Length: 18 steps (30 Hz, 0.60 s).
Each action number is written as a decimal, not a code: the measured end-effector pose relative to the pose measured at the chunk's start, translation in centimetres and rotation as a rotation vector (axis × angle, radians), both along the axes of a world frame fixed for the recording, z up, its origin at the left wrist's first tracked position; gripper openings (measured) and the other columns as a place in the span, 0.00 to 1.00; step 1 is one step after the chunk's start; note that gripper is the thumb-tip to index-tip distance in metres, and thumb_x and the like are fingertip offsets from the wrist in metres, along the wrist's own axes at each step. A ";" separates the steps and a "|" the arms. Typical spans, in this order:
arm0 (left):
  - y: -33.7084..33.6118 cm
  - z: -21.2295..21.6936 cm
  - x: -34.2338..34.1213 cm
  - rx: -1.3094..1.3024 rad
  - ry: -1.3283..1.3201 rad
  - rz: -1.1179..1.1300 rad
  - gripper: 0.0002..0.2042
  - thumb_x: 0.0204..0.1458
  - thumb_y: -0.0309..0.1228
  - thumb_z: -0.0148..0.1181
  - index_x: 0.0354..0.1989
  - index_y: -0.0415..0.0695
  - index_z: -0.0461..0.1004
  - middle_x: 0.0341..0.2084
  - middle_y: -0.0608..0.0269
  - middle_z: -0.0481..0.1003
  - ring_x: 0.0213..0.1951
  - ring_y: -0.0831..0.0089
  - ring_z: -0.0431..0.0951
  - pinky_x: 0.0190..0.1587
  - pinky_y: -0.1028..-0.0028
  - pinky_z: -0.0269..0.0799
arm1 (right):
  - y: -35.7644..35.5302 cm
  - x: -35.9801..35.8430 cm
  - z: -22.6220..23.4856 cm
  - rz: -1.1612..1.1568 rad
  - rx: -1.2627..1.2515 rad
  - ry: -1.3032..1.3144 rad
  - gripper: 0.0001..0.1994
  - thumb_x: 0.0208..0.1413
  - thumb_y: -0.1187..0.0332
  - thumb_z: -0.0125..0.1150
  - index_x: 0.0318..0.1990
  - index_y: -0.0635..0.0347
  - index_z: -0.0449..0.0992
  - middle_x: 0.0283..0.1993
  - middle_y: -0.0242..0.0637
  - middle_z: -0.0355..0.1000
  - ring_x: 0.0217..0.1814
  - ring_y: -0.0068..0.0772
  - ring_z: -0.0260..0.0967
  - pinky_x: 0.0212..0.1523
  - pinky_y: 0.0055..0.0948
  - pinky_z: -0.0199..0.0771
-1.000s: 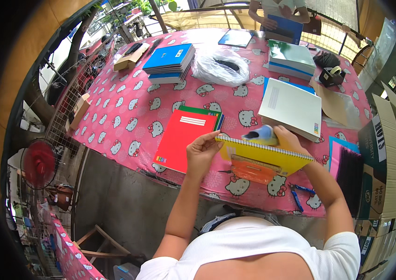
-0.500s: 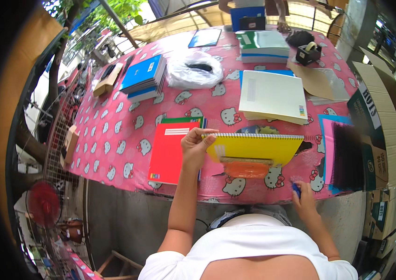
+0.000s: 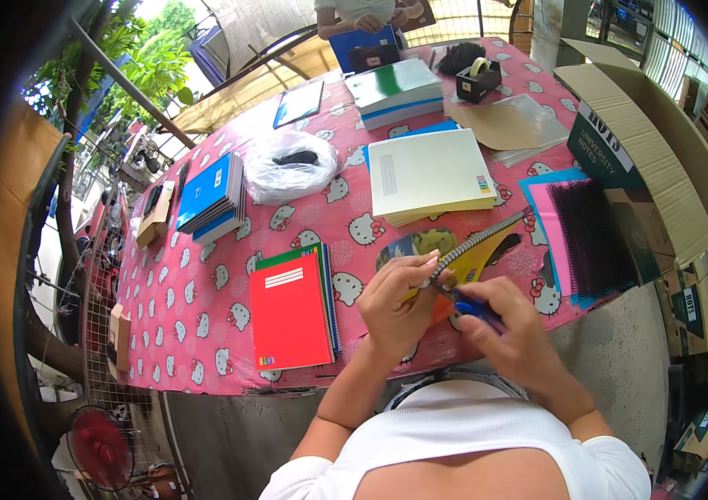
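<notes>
My left hand [image 3: 396, 307] grips a yellow spiral notebook [image 3: 472, 262] by the near end of its spine. The notebook is tilted, its dark wire coil [image 3: 479, 237] running away to the far right. In my right hand [image 3: 511, 325] is a blue-handled tool that looks like pliers [image 3: 472, 308], its tip against the coil's end beside my left fingers. The exact bite of the tip is hidden by the fingers. Under the notebook, partly covered, lies an orange piece [image 3: 443, 310]. Left of my hands rests a stack of notebooks with a red cover [image 3: 291, 312] on top.
Beyond my hands are cream-covered sheets [image 3: 429, 171], blue notebooks [image 3: 208, 192], a plastic-wrapped roll [image 3: 266, 179] and a green-topped stack [image 3: 391, 87]. Black coils [image 3: 592, 225] lie on pink and blue covers at right, beside an open carton [image 3: 646, 142]. Another person [image 3: 362, 21] stands across the table.
My right hand has come up from the table's front edge with the pliers to the notebook's coil. The left hand has turned the notebook so its spine slants away. The view has shifted right.
</notes>
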State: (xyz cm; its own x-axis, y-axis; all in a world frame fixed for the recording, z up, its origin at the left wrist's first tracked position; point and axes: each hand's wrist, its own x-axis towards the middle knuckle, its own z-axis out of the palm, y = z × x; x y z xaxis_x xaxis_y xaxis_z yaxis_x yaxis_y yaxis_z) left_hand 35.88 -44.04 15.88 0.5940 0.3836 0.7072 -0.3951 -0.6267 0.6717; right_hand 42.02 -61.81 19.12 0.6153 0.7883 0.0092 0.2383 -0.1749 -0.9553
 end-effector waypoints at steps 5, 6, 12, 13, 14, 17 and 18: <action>0.7 -0.5 -0.4 0.084 -0.044 -0.030 0.08 0.42 0.12 0.64 0.29 0.36 0.72 0.33 0.47 0.79 0.39 0.66 0.80 0.42 0.71 0.77 | 0.5 0.5 -2.1 0.091 0.222 0.446 0.18 0.57 0.63 0.60 0.51 0.64 0.71 0.47 0.39 0.70 0.45 0.32 0.68 0.44 0.29 0.67; 1.2 -0.7 -0.6 0.086 -0.046 -0.020 0.09 0.43 0.13 0.64 0.30 0.37 0.72 0.34 0.47 0.79 0.39 0.66 0.80 0.42 0.71 0.77 | 0.8 0.4 -2.9 0.105 0.266 0.476 0.17 0.57 0.65 0.60 0.50 0.65 0.72 0.46 0.38 0.71 0.43 0.31 0.69 0.42 0.27 0.68; 12.0 -1.8 -9.4 -0.611 -0.478 0.280 0.07 0.55 0.29 0.61 0.34 0.44 0.68 0.38 0.51 0.77 0.38 0.66 0.79 0.38 0.68 0.78 | -4.2 4.5 -19.6 -0.220 -0.181 -0.611 0.18 0.45 0.64 0.67 0.44 0.60 0.74 0.48 0.45 0.70 0.53 0.49 0.66 0.56 0.44 0.63; 14.9 -3.4 -13.3 -0.785 -0.476 0.364 0.07 0.55 0.28 0.60 0.35 0.43 0.67 0.37 0.52 0.76 0.37 0.65 0.78 0.37 0.67 0.78 | -4.4 5.3 -19.7 -0.191 -0.186 -0.715 0.18 0.45 0.65 0.67 0.44 0.60 0.74 0.49 0.45 0.70 0.52 0.49 0.66 0.55 0.43 0.63; 17.1 -5.4 -16.9 -0.958 -0.478 0.449 0.07 0.55 0.27 0.59 0.35 0.42 0.66 0.36 0.52 0.75 0.36 0.65 0.77 0.37 0.65 0.79 | -4.3 6.0 -19.4 -0.159 -0.184 -0.821 0.17 0.45 0.65 0.67 0.43 0.60 0.74 0.49 0.45 0.69 0.52 0.50 0.66 0.54 0.43 0.63; 19.3 -9.2 -21.2 -1.062 -0.440 0.853 0.08 0.55 0.27 0.61 0.35 0.41 0.66 0.32 0.56 0.74 0.35 0.66 0.77 0.38 0.65 0.78 | 0.4 9.4 -17.2 -0.247 -0.019 -0.814 0.16 0.44 0.67 0.68 0.41 0.60 0.75 0.49 0.45 0.69 0.52 0.51 0.65 0.53 0.43 0.64; 20.0 -11.2 -22.4 -1.032 -0.377 0.993 0.10 0.54 0.27 0.62 0.35 0.41 0.66 0.32 0.57 0.74 0.34 0.68 0.76 0.37 0.65 0.78 | 3.0 10.8 -15.7 -0.242 0.049 -0.814 0.15 0.43 0.68 0.68 0.41 0.59 0.76 0.49 0.45 0.70 0.52 0.50 0.65 0.53 0.44 0.64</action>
